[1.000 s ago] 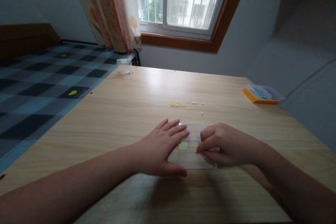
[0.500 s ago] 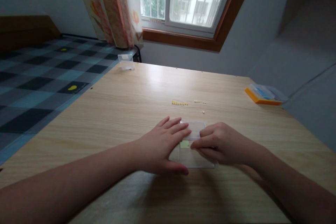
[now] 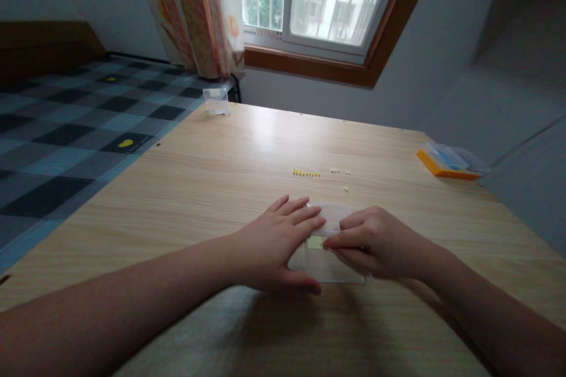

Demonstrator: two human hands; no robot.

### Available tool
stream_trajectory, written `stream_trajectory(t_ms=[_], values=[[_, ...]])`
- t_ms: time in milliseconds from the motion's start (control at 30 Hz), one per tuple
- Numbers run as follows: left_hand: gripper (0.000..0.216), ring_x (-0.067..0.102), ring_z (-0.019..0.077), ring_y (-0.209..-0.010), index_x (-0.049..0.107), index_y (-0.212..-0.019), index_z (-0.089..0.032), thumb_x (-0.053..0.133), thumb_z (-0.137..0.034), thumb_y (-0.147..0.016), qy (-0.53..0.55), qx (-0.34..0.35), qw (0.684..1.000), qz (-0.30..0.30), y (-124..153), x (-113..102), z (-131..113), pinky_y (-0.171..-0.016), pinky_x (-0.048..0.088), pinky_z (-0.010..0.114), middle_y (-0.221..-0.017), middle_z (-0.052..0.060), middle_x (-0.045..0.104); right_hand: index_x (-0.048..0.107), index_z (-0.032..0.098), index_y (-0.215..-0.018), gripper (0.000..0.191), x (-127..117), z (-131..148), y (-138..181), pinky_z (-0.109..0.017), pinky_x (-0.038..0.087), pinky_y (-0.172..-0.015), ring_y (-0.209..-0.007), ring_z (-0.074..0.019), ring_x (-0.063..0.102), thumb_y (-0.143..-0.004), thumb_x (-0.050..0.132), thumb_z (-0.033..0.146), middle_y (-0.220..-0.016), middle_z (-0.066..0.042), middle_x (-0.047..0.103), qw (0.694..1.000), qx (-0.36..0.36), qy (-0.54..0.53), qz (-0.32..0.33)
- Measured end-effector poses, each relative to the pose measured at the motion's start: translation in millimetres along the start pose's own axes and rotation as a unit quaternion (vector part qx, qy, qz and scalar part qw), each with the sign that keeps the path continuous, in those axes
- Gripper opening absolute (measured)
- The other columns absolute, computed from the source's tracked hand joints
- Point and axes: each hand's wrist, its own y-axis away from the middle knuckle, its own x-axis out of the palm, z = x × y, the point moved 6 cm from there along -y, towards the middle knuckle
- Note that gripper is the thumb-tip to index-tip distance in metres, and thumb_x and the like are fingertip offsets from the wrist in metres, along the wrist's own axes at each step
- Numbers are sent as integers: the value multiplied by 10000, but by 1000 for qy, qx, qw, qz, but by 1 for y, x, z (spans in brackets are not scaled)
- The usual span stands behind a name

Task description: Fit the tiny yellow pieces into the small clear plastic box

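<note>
Head view: your two hands at a clear plastic box on the wood-grain table.
Your left hand (image 3: 265, 250) lay spread, fingers across the left side of the clear plastic box (image 3: 338, 271), which sat on the near part of the wood-grain table (image 3: 194, 188); your right hand (image 3: 375, 241) had index finger and thumb drawn together beside the pale green patch (image 3: 314, 242), anything between them not discernible. Beyond the box you had a row of tiny yellow pieces (image 3: 303, 173), with tiny pale pieces (image 3: 335, 171) to its right.
</note>
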Motion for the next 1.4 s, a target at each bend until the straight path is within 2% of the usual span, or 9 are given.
stream_trajectory(t_ms=[333,767,933,1400], values=[[968,274,433,-1521,465,-1530,-167,668,-779,-807,19,15,999,-25,0,0,1,-1246,144,640,-1618,178,384,765,201,-958,240,1,4,-1,-236,267,-621,-576,-58,420,-1005,533,235,-658,17,572,1000,-4,10,-9],[991,259,423,-1530,456,-1534,-172,694,-778,-786,7,8,1000,-18,1,0,1,-1255,136,619,-1627,167,372,770,202,-974,244,-1,4,-2,-224,285,-616,-578,-56,443,-1006,530,231,-658,17,569,1000,-7,-3,-22],[986,269,412,-1529,449,-1538,-187,671,-793,-793,6,9,1000,-21,1,2,3,-1262,119,600,-1626,163,377,755,183,-899,225,-1,3,-2,-217,273,-615,-584,-53,433,-968,541,185,-663,14,571,1000,-1,-11,-10],[1009,247,414,-1536,438,-1546,-172,691,-784,-785,-1,3,1000,-8,-1,1,1,-1262,119,603,-1640,162,348,743,187,-884,215,2,4,-2,-225,268,-631,-599,-60,422,-952,539,180,-678,16,573,1000,8,3,5]])
